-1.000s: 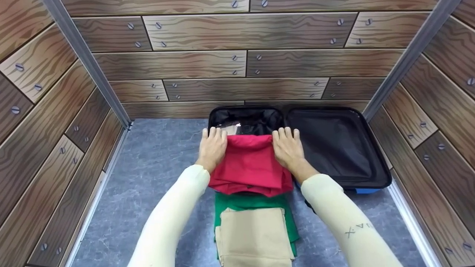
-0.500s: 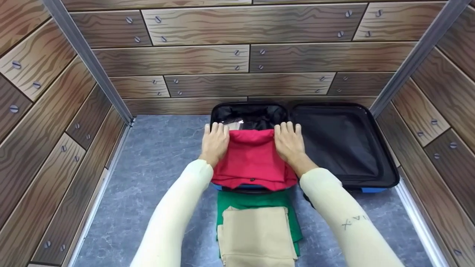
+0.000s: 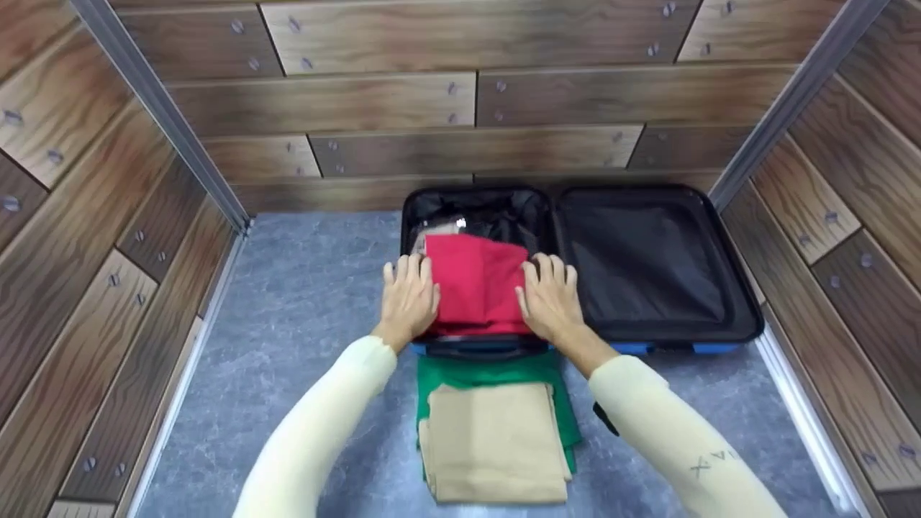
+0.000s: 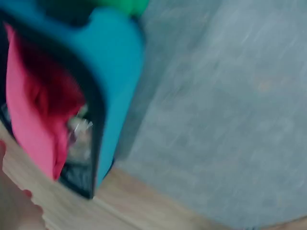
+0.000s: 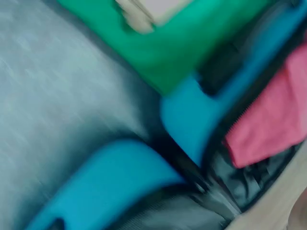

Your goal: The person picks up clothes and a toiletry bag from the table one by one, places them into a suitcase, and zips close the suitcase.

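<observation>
A folded red garment (image 3: 471,288) lies in the left half of the open suitcase (image 3: 504,212). At its left edge is my left hand (image 3: 409,296), fingers loosely bent and pointing away. My right hand (image 3: 552,295) sits by its right edge in the same way. Both wrist views show space between hand and cloth: the left hand (image 4: 17,206) is low in one corner, the right hand (image 5: 298,215) barely enters the other. A clear plastic packet (image 3: 440,232) with something pale inside peeks out behind the garment.
The suitcase's black lid (image 3: 647,266) lies opened to the right, near the right wall. In front, a folded beige garment (image 3: 496,446) rests on a green one (image 3: 496,370) on the grey floor (image 3: 309,302). Wood-patterned walls (image 3: 388,101) enclose three sides.
The red garment has gone from my two-handed grip down into the suitcase, uncovering its blue front side. Both hands have let go and drawn slightly toward me. The head view has tilted down.
</observation>
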The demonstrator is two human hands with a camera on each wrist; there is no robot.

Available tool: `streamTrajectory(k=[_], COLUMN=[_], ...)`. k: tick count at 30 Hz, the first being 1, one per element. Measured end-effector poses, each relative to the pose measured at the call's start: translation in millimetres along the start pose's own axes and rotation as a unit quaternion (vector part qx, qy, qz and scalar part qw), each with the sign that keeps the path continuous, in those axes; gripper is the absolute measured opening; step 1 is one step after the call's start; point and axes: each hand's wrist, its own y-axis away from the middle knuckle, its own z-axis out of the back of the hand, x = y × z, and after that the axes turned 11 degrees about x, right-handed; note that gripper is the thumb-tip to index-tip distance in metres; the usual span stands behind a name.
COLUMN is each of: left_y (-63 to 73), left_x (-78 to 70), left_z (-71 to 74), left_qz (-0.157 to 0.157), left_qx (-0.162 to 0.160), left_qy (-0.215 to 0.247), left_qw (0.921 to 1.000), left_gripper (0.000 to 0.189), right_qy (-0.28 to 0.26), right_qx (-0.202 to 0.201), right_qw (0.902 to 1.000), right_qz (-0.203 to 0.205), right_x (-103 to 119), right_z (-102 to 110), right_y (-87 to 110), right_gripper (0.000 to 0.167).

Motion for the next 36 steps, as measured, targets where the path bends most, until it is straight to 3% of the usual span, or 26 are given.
streamTrajectory(k=[3, 5, 7, 10, 12, 15, 18, 20, 24, 30, 36], left_y=[21.1, 38.3, 58.5, 88.0, 104.1, 120.3, 126.2, 125.7, 126.9, 141.4, 161.2], left_x=[-4.3, -12.0, -22.9, -40.1, -50.2, -61.9, -68.4, -70.0, -71.5, -73.7, -75.5], left_z=[-12.0, -23.0, -38.0, -64.2, -80.3, -97.8, -107.5, -110.6, -115.5, -121.2, -125.0], left_qz=[-0.051, -0.097, -0.142, -0.175, -0.164, -0.123, -0.094, -0.084, -0.074, -0.072, -0.061], left_qx=[-0.101, -0.145, -0.159, -0.122, -0.073, -0.015, 0.006, 0.003, -0.007, -0.023, -0.033], left_qy=[0.011, 0.027, 0.048, 0.077, 0.086, 0.076, 0.059, 0.05, 0.052, 0.068, 0.074], left_qw=[0.9935, 0.9843, 0.9757, 0.974, 0.98, 0.9895, 0.9938, 0.9952, 0.9959, 0.9948, 0.9949], left_gripper=[0.034, 0.027, 0.02, 0.014, 0.013, 0.014, 0.021, 0.025, 0.029, 0.029, 0.029], right_qy=[-0.034, -0.062, -0.083, -0.109, -0.114, -0.104, -0.077, -0.058, -0.037, -0.032, -0.034], right_qx=[-0.061, -0.121, -0.179, -0.21, -0.193, -0.097, 0.003, 0.04, 0.041, 0.027, -0.02], right_qw=[0.9972, 0.9893, 0.9764, 0.9637, 0.966, 0.9846, 0.9952, 0.9965, 0.9973, 0.9978, 0.9973], right_qz=[0.025, 0.053, 0.086, 0.123, 0.13, 0.102, 0.06, 0.046, 0.047, 0.051, 0.061], right_x=[0.4, 0.6, 1.7, 5.9, 9.4, 13.1, 13.3, 11.7, 8.2, 11.2, 20.6], right_z=[-15.1, -28.1, -44.1, -68.5, -83.5, -100.1, -106.5, -106.5, -108.1, -118.7, -127.3], right_y=[17.7, 30.8, 46.4, 71.7, 88.7, 111.3, 122.5, 122.8, 121.7, 138.0, 159.6], right_gripper=[0.032, 0.026, 0.021, 0.016, 0.016, 0.023, 0.032, 0.034, 0.036, 0.042, 0.043])
